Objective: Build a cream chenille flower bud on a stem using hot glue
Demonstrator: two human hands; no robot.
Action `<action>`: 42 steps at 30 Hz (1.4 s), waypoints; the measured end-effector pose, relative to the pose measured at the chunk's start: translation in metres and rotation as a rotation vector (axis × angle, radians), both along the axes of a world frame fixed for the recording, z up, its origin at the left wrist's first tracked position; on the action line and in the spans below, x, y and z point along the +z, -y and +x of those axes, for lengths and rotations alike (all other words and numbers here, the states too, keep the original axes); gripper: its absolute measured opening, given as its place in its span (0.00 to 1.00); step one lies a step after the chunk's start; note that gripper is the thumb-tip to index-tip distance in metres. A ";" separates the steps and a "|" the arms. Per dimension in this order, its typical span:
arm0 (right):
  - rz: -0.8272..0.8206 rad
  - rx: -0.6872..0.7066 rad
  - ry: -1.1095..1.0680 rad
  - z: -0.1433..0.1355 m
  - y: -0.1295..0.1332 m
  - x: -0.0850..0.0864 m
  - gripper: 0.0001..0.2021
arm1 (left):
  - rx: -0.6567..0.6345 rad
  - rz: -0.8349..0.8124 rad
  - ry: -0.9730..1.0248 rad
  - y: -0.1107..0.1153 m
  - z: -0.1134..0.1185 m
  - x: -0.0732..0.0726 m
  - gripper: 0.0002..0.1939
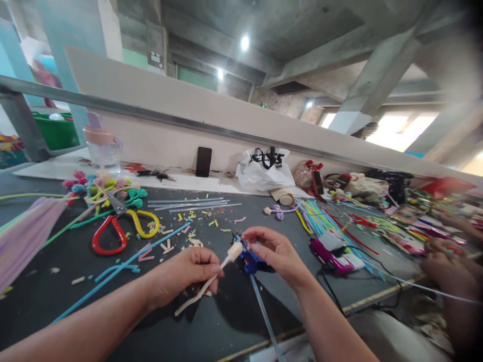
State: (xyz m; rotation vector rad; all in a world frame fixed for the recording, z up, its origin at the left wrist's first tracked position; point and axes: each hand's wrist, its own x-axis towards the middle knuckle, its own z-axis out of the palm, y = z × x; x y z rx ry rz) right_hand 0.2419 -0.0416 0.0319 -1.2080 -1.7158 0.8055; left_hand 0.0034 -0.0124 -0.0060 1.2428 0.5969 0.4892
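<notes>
1. Nearest, the clear glue stick [264, 306] is running from the blue glue gun [249, 262] toward the near edge of the bench [151, 334]; its near end is passing out of view.
2. The left hand [202, 271] is pinching the cream stem [206, 287] partway along, left of the blue glue gun. The stem's thin tail is pointing near and left, while its long axis is slanting far and right, bringing the thick head [234, 251] just beside the gun. The left fingers are covering part of the shaft.
3. The right hand [277, 254] is reaching in from the right of the blue glue gun, its fingers curling above the gun and its fingertips coming nearer the stem's head than the left fingers are. Whether they are gripping or touching anything, I cannot tell; the hand and stem head are partly hiding the gun's far end.
4. Left of the blue glue gun, the scissors [119, 207] are lying with red and yellow handles toward the near side. To its right, a purple device [332, 259] is resting by a dark cord; farther right, another person's hands [441, 256] are showing, too blurred to read.
5. Beyond the blue glue gun, a phone [204, 162] is leaning upright, and a white bag [264, 173] is sitting crumpled, its print hard to make out.
</notes>
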 end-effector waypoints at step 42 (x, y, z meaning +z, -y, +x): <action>0.424 -0.067 0.518 -0.015 0.029 0.011 0.03 | 0.063 -0.073 0.145 -0.008 -0.005 0.003 0.12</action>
